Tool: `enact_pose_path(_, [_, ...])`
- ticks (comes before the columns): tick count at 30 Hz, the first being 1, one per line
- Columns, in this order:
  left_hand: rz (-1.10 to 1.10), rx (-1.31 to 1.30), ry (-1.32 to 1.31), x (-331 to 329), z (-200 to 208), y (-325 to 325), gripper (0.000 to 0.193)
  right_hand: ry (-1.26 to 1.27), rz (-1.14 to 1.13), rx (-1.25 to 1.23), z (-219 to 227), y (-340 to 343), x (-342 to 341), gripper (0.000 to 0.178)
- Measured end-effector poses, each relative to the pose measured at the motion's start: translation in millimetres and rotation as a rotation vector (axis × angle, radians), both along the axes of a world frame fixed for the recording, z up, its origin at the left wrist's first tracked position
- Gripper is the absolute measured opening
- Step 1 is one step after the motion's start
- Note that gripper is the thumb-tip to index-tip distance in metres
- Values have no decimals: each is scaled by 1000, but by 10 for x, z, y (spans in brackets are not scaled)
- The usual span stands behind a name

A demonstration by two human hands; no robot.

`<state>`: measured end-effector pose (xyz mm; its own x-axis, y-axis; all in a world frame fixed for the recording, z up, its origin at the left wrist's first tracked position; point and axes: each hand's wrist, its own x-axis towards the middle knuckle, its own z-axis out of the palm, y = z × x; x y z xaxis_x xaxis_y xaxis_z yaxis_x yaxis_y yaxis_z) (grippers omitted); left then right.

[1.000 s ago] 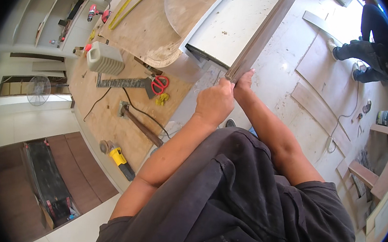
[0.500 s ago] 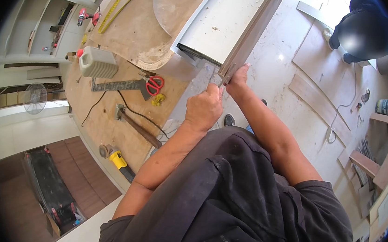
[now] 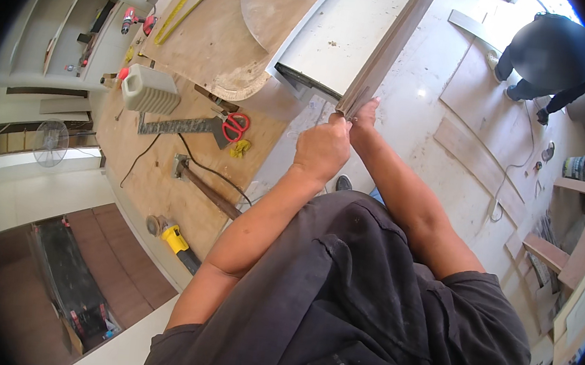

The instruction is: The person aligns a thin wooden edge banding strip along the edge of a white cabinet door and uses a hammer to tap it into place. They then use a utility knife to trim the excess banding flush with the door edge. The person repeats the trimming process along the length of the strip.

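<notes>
A long panel with a white face (image 3: 349,36) extends away from me, with a brown wood-look strip (image 3: 388,54) along its right edge. My left hand (image 3: 323,147) is closed in a fist at the strip's near end, the thumb against the corner; what it pinches is hidden. My right hand (image 3: 364,121) holds the same end from the right side, its fingers partly hidden behind the strip. Left of the panel lies a curved wooden piece (image 3: 214,48) with a yellow tape measure (image 3: 182,10) along it.
On the plywood bench are a pale jug (image 3: 150,89), red-handled scissors (image 3: 236,127), a hand saw (image 3: 178,128), a hammer (image 3: 200,186) and a yellow angle grinder (image 3: 177,242). A red drill (image 3: 130,20) lies farther back. A person (image 3: 554,56) bends over boards (image 3: 487,96) at right.
My left hand has moved up and right, closer to the strip's end and my right hand. The person at right has shifted, an arm now reaching down.
</notes>
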<state>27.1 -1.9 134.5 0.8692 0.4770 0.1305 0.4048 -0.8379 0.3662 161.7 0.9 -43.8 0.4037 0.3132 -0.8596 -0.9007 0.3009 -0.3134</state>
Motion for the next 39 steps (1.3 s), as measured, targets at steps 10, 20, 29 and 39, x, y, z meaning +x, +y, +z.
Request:
enact_pose_path(10, [24, 43, 34, -274, -31, -87, 24, -25, 42, -7, 149, -54, -22, 86])
enact_pose_path(20, [-10, 35, 76, 21, -122, -24, 26, 3, -1, -110, 105, -29, 45, 87])
enact_pose_path(29, [-44, 92, -28, -285, -160, -5, 22, -3, -15, -46, 254, -57, 8, 84])
enact_pose_path(39, [-28, 60, 48, -171, -339, -10, 22, -35, 29, -142, 314, -68, -44, 80])
